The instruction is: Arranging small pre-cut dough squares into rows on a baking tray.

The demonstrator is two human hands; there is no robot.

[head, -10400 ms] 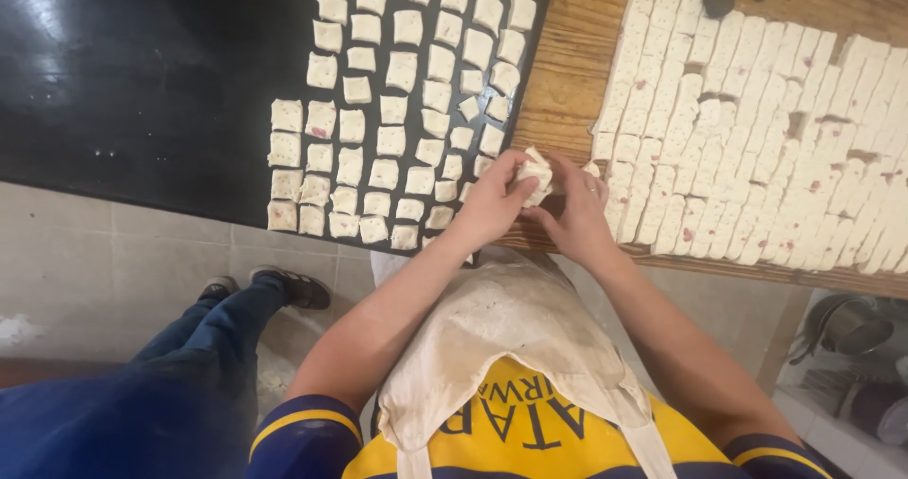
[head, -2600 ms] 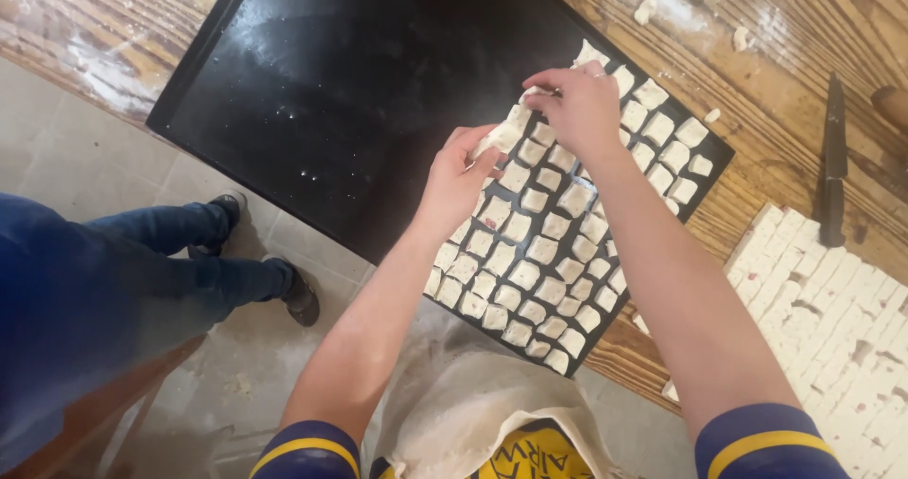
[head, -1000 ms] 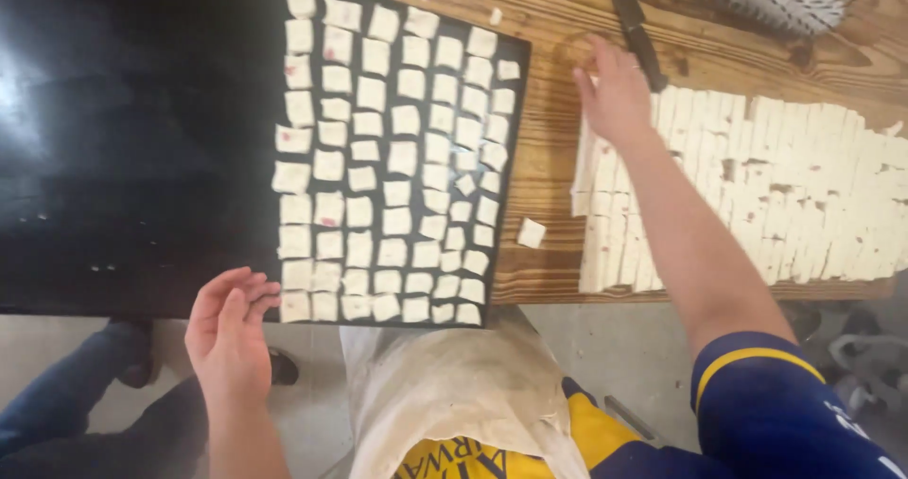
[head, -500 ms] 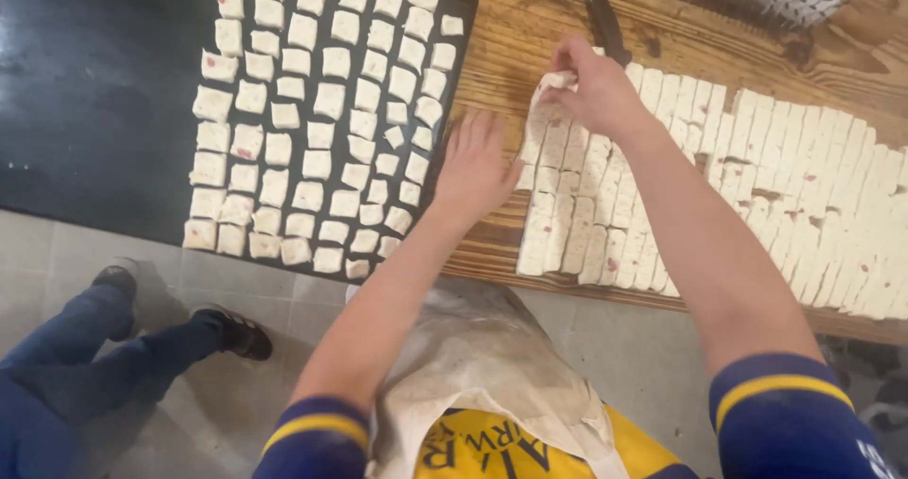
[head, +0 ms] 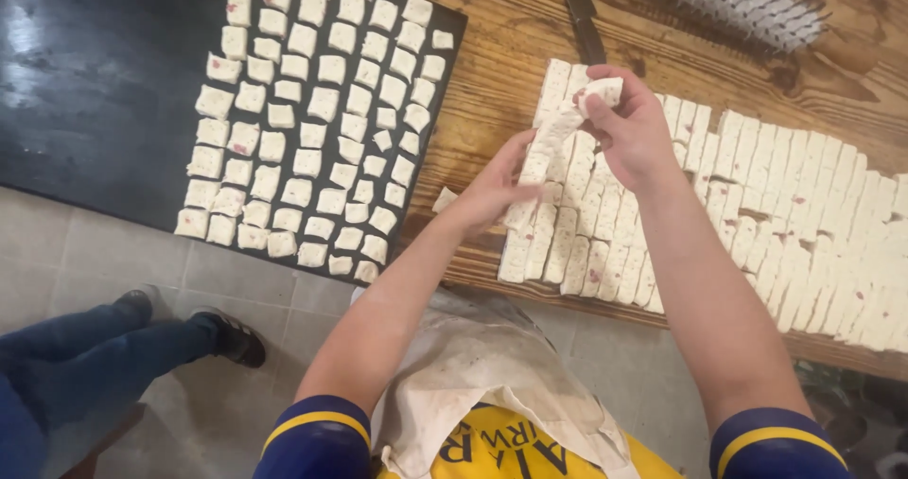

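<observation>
A strip of white dough (head: pixel 558 129) hangs between my two hands above the wooden table (head: pixel 492 72). My right hand (head: pixel 632 131) pinches its upper end. Lower down, my left hand (head: pixel 494 188) grips the strip's bottom end. Under both hands lies a sheet of cut dough strips (head: pixel 757 214), spread across the table's right side. To the left, a black tray (head: pixel 104 91) carries several rows of small dough squares (head: pixel 312 120).
A knife (head: pixel 579 11) and a spiked roller (head: pixel 738 4) lie at the table's far edge. One loose dough square (head: pixel 444 198) sits beside the tray. Another person's legs in jeans and dark shoes (head: pixel 123 337) stand on the tiled floor at lower left.
My right hand has lifted a dough strip off the sheet, and my left hand has come up from the table to take its lower end. The view has shifted slightly.
</observation>
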